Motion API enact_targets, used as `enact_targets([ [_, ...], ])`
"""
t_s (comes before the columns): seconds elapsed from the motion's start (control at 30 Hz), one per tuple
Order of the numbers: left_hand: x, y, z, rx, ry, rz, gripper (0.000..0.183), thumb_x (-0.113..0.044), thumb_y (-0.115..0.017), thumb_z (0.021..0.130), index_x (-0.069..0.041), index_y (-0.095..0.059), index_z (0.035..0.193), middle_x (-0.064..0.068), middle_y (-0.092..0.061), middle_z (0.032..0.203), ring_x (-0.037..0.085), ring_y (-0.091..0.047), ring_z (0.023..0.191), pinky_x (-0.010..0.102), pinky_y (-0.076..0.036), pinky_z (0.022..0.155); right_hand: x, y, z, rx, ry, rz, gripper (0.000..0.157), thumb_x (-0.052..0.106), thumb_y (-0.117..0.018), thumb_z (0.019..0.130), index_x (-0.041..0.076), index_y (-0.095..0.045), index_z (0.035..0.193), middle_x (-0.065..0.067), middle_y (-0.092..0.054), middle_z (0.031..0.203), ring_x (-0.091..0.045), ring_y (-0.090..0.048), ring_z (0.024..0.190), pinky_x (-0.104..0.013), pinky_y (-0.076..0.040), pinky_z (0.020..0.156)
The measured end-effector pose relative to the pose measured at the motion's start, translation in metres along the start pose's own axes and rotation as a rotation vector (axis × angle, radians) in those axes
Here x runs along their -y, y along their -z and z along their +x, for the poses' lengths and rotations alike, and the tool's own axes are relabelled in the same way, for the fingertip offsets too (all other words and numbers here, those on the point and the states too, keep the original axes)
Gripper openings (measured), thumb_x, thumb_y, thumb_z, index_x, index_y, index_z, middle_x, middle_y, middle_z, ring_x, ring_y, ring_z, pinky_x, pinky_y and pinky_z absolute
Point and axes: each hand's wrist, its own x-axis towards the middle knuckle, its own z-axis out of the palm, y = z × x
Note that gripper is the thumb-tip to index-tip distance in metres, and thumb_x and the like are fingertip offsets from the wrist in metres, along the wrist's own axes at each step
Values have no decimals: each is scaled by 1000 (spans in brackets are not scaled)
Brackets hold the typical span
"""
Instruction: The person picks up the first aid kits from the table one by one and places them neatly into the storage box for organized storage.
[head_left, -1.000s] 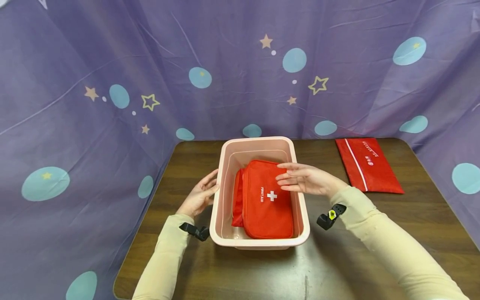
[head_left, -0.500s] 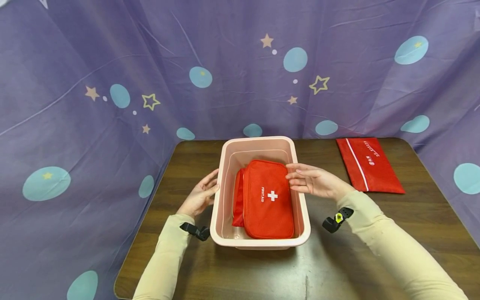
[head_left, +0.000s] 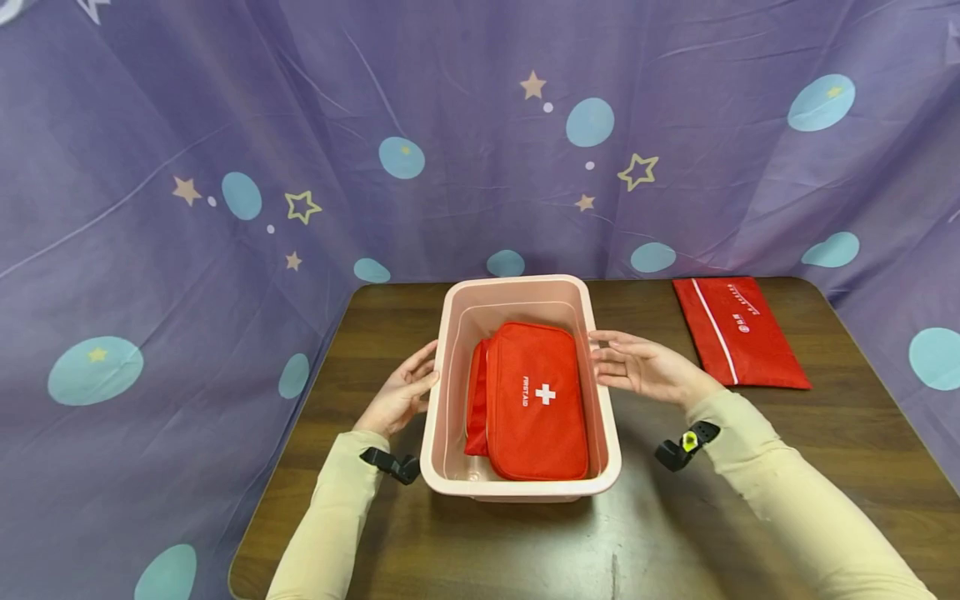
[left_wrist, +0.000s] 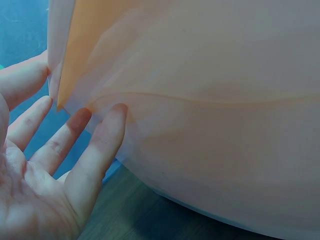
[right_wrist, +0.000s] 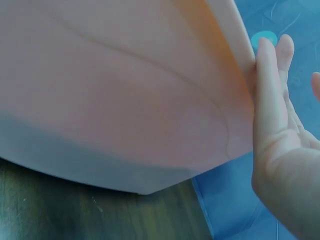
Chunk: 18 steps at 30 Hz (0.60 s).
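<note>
A pale pink plastic bin stands on the table in the middle of the head view. Inside it lies a red first aid bag with a white cross, overlapping another red fabric item on its left. My left hand rests at the bin's left side, with fairly straight fingers against the outer wall and the thumb at the rim. On the opposite side, my right hand has its extended fingertips right at the rim. The right wrist view shows those straight fingers beside the bin's outer wall.
A flat red pouch with a white stripe lies at the back right of the brown wooden table. A purple curtain with stars and blue ovals hangs behind and along both sides.
My right hand has moved right, from over the first aid bag to the bin's right rim. The left hand, bin and bags have stayed in place.
</note>
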Motion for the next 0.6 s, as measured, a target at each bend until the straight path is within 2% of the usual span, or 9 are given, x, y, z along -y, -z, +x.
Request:
enact_targets([
  [0.17,0,0,0,2,1,4,63,-3,-47,97,-11,-16,152,-6,-53,120,12,-59,100,34,-53,76,-2,7,-8,-10,-9,24,46,7,-15,104,13,-52,130,-7,-63,113,-19,-62,105,-32,-47,97],
  [0.6,0,1,0,3,2,12,64,-5,-48,97,-11,-16,152,-4,-51,123,12,-59,102,35,-52,77,-7,18,-18,-63,-31,23,44,9,-18,104,15,-54,128,-7,-62,112,-19,-60,106,-36,-45,99],
])
